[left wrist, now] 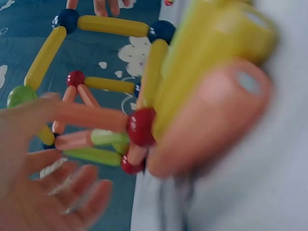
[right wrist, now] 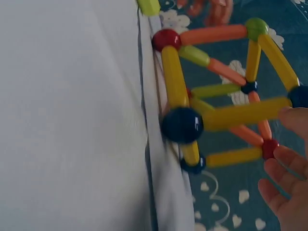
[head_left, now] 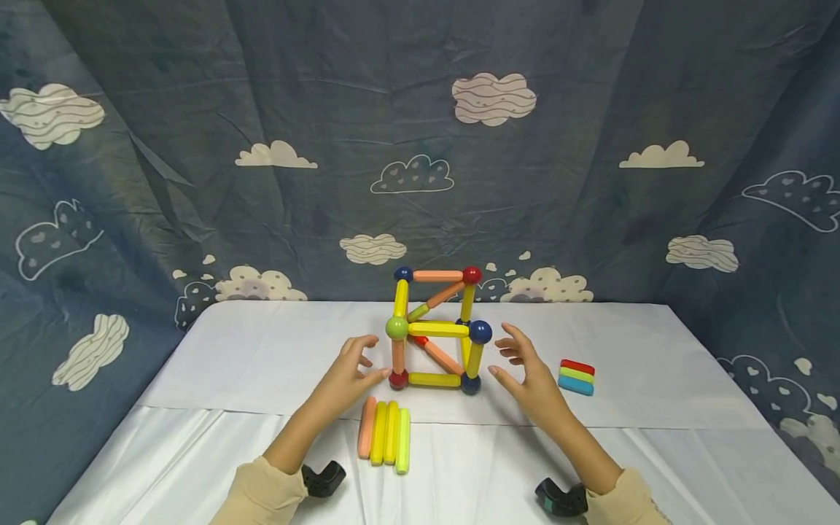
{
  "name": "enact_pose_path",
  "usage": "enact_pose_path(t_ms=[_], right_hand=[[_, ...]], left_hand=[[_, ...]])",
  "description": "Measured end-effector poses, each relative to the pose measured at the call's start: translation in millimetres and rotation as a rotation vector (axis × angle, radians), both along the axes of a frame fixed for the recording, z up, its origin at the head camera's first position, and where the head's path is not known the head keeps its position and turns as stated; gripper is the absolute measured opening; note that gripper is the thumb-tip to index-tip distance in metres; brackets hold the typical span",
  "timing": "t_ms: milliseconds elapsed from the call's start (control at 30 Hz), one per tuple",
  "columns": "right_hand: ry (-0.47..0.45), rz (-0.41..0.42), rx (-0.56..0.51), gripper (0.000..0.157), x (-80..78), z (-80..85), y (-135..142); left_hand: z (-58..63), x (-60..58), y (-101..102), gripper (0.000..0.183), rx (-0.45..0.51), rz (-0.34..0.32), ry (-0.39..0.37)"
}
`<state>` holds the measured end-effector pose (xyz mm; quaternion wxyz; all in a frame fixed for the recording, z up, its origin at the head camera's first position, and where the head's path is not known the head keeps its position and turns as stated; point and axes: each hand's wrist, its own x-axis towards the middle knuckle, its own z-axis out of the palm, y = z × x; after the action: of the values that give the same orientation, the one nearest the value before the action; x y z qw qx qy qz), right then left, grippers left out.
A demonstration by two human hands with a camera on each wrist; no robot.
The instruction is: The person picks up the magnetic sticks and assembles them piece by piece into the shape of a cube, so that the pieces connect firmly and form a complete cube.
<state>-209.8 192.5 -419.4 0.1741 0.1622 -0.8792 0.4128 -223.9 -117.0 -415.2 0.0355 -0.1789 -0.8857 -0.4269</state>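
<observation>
A cube-like frame of magnetic rods and balls stands on the white cloth, with yellow rods (head_left: 438,330), orange rods (head_left: 437,275), a green ball (head_left: 397,327), and red and blue balls at other corners. Slanting rods cross inside it. Left of the frame is my left hand (head_left: 343,378), fingers spread and loosely bent, its thumb close to the lower red ball (head_left: 398,379); contact cannot be told. My right hand (head_left: 534,383) hovers at the right side, fingers apart, near the blue balls (head_left: 480,332). Neither hand holds anything.
In front of the frame lie several loose rods side by side: an orange rod (head_left: 367,429), yellow rods (head_left: 378,434) and a light green rod (head_left: 403,441). Short red, yellow-green and blue pieces (head_left: 576,383) lie at the right. A cloud-patterned curtain (head_left: 420,109) hangs behind.
</observation>
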Motion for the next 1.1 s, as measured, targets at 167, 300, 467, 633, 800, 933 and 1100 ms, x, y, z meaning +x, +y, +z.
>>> enact_pose_path(t_ms=[167, 300, 467, 633, 800, 933, 1100], right_hand=[[0.004, -0.062, 0.112, 0.062, 7.4, -8.9, 38], [0.027, -0.110, 0.153, 0.050, 11.2, -20.3, 70], [-0.058, -0.232, 0.274, 0.043, 12.8, -30.4, 92], [-0.163, -0.312, 0.390, 0.042, 13.9, -35.8, 98], [-0.208, -0.304, 0.382, 0.038, 14.5, -35.6, 97], [-0.183, -0.224, 0.307, 0.038, 14.9, -28.2, 90], [-0.127, -0.145, 0.227, 0.034, 17.8, -14.6, 69]], left_hand=[[-14.8, 11.8, -19, 0.048, -0.164, -0.107, -0.170], [-22.0, 17.1, -29, 0.053, -0.224, -0.218, -0.214], [-23.1, 19.7, -31, 0.048, -0.202, -0.252, -0.235], [-24.5, 21.5, -27, 0.034, -0.142, -0.212, -0.257], [-22.6, 21.3, -26, 0.031, -0.077, -0.175, -0.314], [-13.6, 20.4, -31, 0.035, -0.036, -0.148, -0.329], [2.9, 21.4, -39, 0.030, 0.020, -0.168, -0.270]])
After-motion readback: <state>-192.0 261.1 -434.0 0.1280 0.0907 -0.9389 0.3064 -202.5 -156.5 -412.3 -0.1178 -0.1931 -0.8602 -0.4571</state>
